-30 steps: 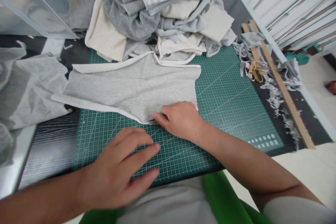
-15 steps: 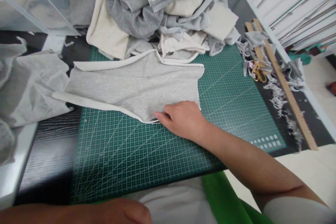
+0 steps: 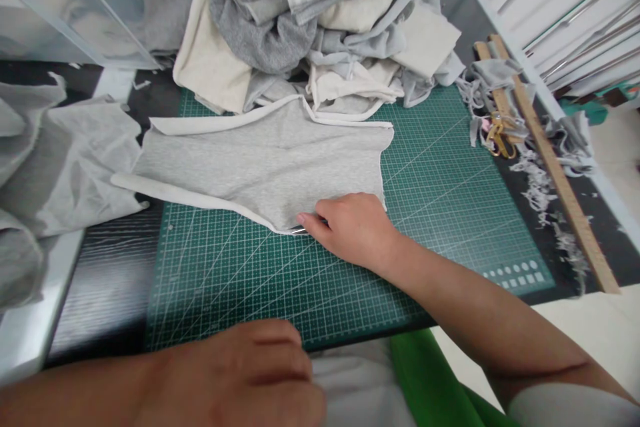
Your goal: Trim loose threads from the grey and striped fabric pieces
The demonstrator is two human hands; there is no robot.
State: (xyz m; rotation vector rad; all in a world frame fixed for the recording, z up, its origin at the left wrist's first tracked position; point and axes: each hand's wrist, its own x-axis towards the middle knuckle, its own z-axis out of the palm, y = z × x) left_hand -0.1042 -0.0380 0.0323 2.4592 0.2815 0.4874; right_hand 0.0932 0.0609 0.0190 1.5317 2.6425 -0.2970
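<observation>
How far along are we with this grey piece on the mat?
Done: the grey fabric piece lies spread flat on the cutting mat. In hand: the right hand presses its near edge; the left hand hovers off the mat. Left: the heaped fabric pile behind.

Grey marl knit cloth piece (image 3: pixel 260 163) under the right hand (image 3: pixel 353 227): matt, soft, finely flecked, edged with cream binding, a thin shiny metal tool (image 3: pixel 299 231) at the fingertips. Beneath the grip, green cutting mat (image 3: pixel 440 213): smooth, low-sheen plastic or rubber with printed white grid, on a dark wood-grain table (image 3: pixel 100 287). Beyond the grip, heaped cloth (image 3: pixel 320 20) in matt grey and cream knits; to its right, matt wooden rulers (image 3: pixel 555 173) and frayed grey cloth trimmings (image 3: pixel 537 183).
</observation>
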